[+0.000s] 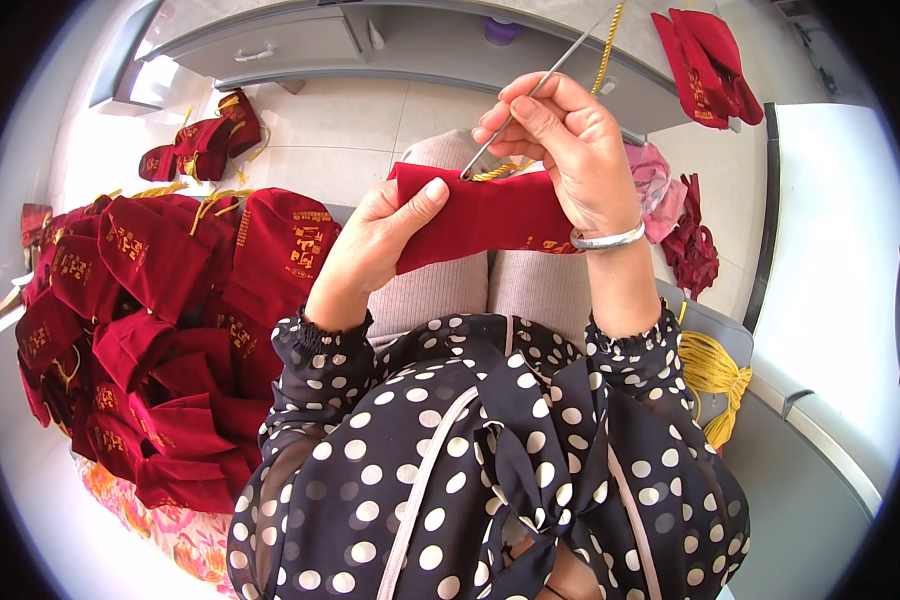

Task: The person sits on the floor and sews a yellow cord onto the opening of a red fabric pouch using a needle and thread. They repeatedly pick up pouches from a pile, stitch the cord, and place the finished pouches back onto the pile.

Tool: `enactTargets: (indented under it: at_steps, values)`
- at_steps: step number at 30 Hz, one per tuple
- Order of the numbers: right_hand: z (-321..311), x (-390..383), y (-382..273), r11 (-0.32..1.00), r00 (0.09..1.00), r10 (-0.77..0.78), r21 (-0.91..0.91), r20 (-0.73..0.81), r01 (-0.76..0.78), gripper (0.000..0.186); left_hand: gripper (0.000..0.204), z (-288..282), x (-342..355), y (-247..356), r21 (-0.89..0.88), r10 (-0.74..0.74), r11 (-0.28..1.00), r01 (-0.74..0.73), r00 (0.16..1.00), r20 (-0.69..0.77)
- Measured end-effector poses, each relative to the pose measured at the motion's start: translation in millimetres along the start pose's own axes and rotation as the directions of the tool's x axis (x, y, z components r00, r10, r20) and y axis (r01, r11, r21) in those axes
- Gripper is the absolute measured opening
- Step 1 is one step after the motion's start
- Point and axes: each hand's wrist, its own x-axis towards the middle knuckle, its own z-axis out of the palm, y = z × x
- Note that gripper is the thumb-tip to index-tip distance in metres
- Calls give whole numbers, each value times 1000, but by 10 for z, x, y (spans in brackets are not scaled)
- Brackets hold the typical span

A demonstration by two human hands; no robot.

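My left hand (390,230) grips a dark red cloth pouch (460,225) with gold lettering, thumb on top near its upper edge. The pouch lies horizontally above my lap. My right hand (555,130), with a silver bangle at the wrist, pinches a long thin metal needle (573,48), whose lower end meets the pouch's top edge. A yellow twisted cord (500,170) runs along that edge beside the needle, and another length of cord rises behind my right hand.
Red pouches (160,310) are heaped at my left; more lie on the floor (200,150) and at upper right (705,70). A yellow cord bundle (715,375) hangs at my right, below pink cloth (655,195). A grey drawer unit (260,55) stands ahead, a white panel (825,250) at right.
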Motion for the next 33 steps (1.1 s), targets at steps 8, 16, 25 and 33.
enactTargets:
  at_steps: [8, 16, 25, 33]
  values:
    - [-11, -65, 125, 982, 979, 82, -183, 188, -47, 13, 28, 30, 21, -22, 8, 34, 999, -34, 999, 25]
    - [-52, 28, 21, 953, 990, -23, -298, 137, 63, 30, 29, 23, 71, -181, 533, 194, 826, -185, 980, 40]
    - [-112, 309, -137, 819, 972, -215, -525, 91, 230, 26, 26, 69, 66, -184, 531, 178, 831, -164, 984, 26]
    - [100, -139, 394, 596, 952, -292, -761, 90, 254, 21, 22, -1, 152, -244, 318, 136, 942, -104, 988, -79]
